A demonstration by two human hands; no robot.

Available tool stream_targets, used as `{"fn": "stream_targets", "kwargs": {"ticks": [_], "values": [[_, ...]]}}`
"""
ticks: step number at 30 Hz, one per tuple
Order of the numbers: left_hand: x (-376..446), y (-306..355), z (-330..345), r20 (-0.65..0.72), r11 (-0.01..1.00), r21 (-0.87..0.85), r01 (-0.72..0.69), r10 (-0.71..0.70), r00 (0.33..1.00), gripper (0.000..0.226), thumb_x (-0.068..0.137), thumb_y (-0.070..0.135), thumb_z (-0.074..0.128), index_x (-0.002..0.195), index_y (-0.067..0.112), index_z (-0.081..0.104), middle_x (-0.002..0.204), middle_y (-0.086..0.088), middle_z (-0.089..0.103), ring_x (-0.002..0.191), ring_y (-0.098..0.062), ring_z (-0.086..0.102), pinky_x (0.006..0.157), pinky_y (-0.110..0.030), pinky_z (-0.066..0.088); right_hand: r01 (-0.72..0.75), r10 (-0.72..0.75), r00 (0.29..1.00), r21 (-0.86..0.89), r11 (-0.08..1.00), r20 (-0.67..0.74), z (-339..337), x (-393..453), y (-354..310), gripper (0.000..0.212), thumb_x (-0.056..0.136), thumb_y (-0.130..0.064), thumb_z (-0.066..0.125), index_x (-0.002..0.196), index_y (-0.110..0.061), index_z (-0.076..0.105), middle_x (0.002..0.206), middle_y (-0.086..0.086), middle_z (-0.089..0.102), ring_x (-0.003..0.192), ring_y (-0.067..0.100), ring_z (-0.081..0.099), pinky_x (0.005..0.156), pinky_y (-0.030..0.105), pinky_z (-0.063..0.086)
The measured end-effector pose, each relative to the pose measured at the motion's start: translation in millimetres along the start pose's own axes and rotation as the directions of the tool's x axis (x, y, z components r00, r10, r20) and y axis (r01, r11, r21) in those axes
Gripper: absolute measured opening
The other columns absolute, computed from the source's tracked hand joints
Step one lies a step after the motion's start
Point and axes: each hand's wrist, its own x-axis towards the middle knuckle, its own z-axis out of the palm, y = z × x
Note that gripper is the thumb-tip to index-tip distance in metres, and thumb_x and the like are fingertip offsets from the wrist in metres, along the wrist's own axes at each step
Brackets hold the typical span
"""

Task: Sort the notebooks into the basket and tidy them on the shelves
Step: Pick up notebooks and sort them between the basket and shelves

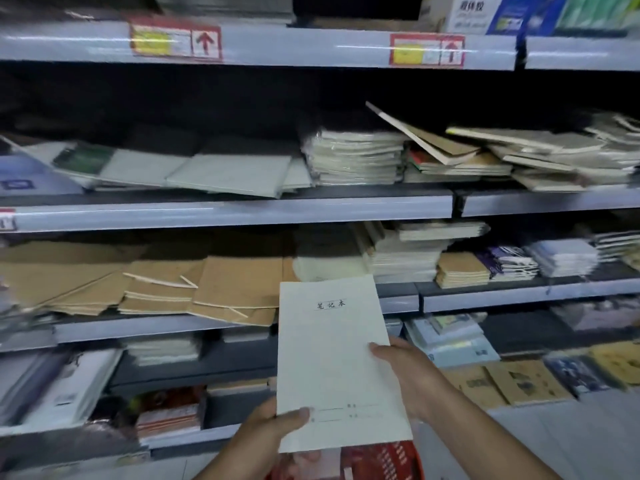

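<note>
Notebook [332, 358] with a pale cover, held upright before stocked store shelves [225, 213], gripped by both hands: the left hand [277, 431] pinches its bottom corner, the right hand [405, 368] clasps its right edge, above a red basket [388, 462].

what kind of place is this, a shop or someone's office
Most likely a stationery shop aisle. Long metal shelves carry price tags on their front edges, many stacks of notebooks lie on them as stock, and a red shopping basket sits below the hands.
</note>
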Motion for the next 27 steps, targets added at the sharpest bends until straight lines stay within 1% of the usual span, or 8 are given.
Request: {"fn": "stream_targets", "kwargs": {"ticks": [3,6,10,13,15,17,21,27], "values": [[2,3,2,-0.016,0.993,0.107,-0.052,0.054,0.998,0.044,0.077,0.02,0.077,0.12,0.012,0.066,0.104,-0.016,0.075,0.079,-0.031,0.07,0.061,-0.029,0.048,-0.04,0.041,0.998,-0.021,0.999,0.051,0,8,3,0.027,0.096,-0.006,0.059,0.121,-0.01,0.067,0.114,0.014,0.073,0.111,0.037,0.066,0.102,0.058,0.047],[12,6,0,-0.065,0.978,0.188,-0.086,0.1,0.993,0.028,0.094,0.018,0.064,0.122,0.014,0.061,0.092,-0.011,0.075,0.062,-0.024,0.065,0.043,-0.021,0.032,-0.042,0.049,0.995,-0.087,0.995,0.085,-3,14,10,0.03,0.093,-0.009,0.063,0.122,-0.013,0.067,0.114,0.012,0.074,0.108,0.035,0.068,0.099,0.055,0.05],[30,13,3,-0.091,0.977,0.182,-0.11,0.128,0.988,0.022,0.099,0.018,0.059,0.12,0.014,0.063,0.073,0.0,0.068,0.051,-0.015,0.05,0.041,-0.022,0.029,-0.034,0.039,0.998,-0.089,0.995,0.058,-8,17,18,0.024,0.094,-0.012,0.065,0.118,-0.014,0.065,0.109,0.007,0.075,0.102,0.026,0.069,0.086,0.043,0.059],[44,17,5,-0.106,0.974,0.194,-0.114,0.137,0.985,0.019,0.098,0.02,0.061,0.117,0.017,0.065,0.069,0.005,0.067,0.051,-0.012,0.046,0.042,-0.021,0.029,-0.016,0.024,0.998,-0.122,0.992,0.059,-11,16,17,0.022,0.095,-0.019,0.066,0.117,-0.014,0.065,0.101,0.009,0.074,0.075,0.019,0.066,0.055,0.028,0.052],[49,20,8,-0.106,0.97,0.204,-0.129,0.153,0.983,0.02,0.097,0.022,0.062,0.116,0.018,0.066,0.072,0.006,0.067,0.052,-0.011,0.045,0.043,-0.021,0.029,0.007,0.002,0.999,-0.172,0.985,0.053,-15,17,14,0.023,0.096,-0.024,0.065,0.116,-0.014,0.065,0.091,0.011,0.067,0.058,0.013,0.056,0.049,0.024,0.042],[58,19,9,-0.093,0.968,0.207,-0.141,0.163,0.982,0.021,0.097,0.025,0.062,0.117,0.02,0.067,0.075,0.006,0.067,0.053,-0.01,0.045,0.044,-0.02,0.03,0.035,-0.025,0.998,-0.215,0.976,0.05,-19,22,13,0.022,0.098,-0.026,0.062,0.116,-0.016,0.065,0.085,0.009,0.059,0.051,0.009,0.048,0.047,0.022,0.036],[67,14,12,-0.099,0.972,0.19,-0.137,0.158,0.983,0.021,0.097,0.026,0.062,0.117,0.022,0.066,0.08,0.006,0.068,0.054,-0.011,0.044,0.044,-0.019,0.032,0.057,-0.046,0.997,-0.223,0.973,0.055,-23,30,13,0.02,0.1,-0.028,0.059,0.119,-0.023,0.064,0.086,0.005,0.059,0.051,0.007,0.046,0.048,0.022,0.037],[103,41,9,-0.25,0.941,0.284,-0.183,0.257,0.934,0.019,0.096,0.027,0.065,0.112,0.018,0.066,0.079,0.0,0.065,0.05,-0.008,0.048,0.043,-0.02,0.037,0.085,-0.078,0.996,-0.201,0.976,0.039,-15,61,-10,0.018,0.104,-0.023,0.05,0.118,-0.023,0.062,0.088,0.004,0.063,0.054,0.008,0.05,0.051,0.023,0.041]]}}
